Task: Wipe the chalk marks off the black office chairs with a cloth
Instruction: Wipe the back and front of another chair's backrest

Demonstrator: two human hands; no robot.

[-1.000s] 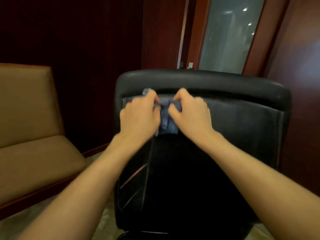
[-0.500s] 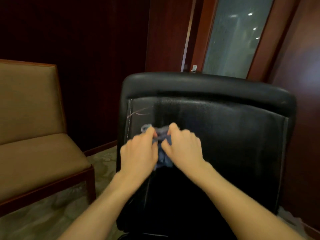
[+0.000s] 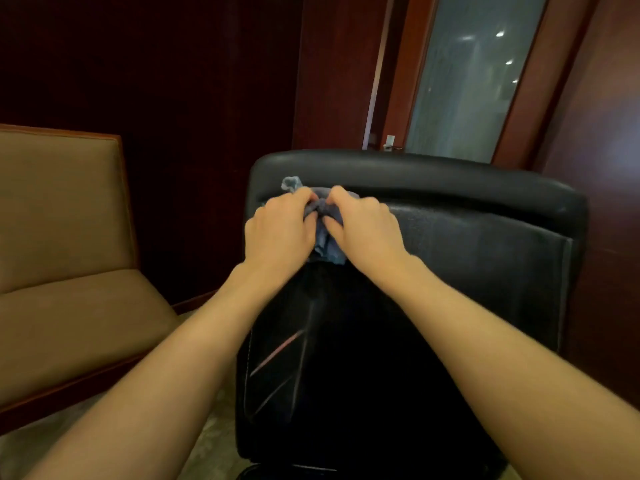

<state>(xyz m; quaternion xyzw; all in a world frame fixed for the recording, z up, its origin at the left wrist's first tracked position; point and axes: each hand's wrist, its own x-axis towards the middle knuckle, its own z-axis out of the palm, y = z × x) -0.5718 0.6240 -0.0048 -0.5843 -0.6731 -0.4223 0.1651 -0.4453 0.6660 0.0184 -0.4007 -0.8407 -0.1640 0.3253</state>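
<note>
On the far left stands a tan upholstered chair [image 3: 65, 271] with a reddish wooden frame, well apart from the hands. Next to it, in the middle, is the black office chair [image 3: 450, 271], seen from behind its backrest. The left hand [image 3: 278, 233] rests on the upper left part of the backrest, and its fingers are curled around a crumpled blue-grey cloth [image 3: 325, 233]. The cloth lies pressed on the black leather just below the padded top roll, between the 2 hands; 1 small corner sticks up above the left hand. The right hand [image 3: 363, 230] is just beside, and its fingers also grip the cloth. Lower on the backrest, thin pale chalk marks [image 3: 277, 351] are visible. On the right, behind the chair, is a frosted glass panel [image 3: 467, 84] in a dark red wooden wall.
</note>
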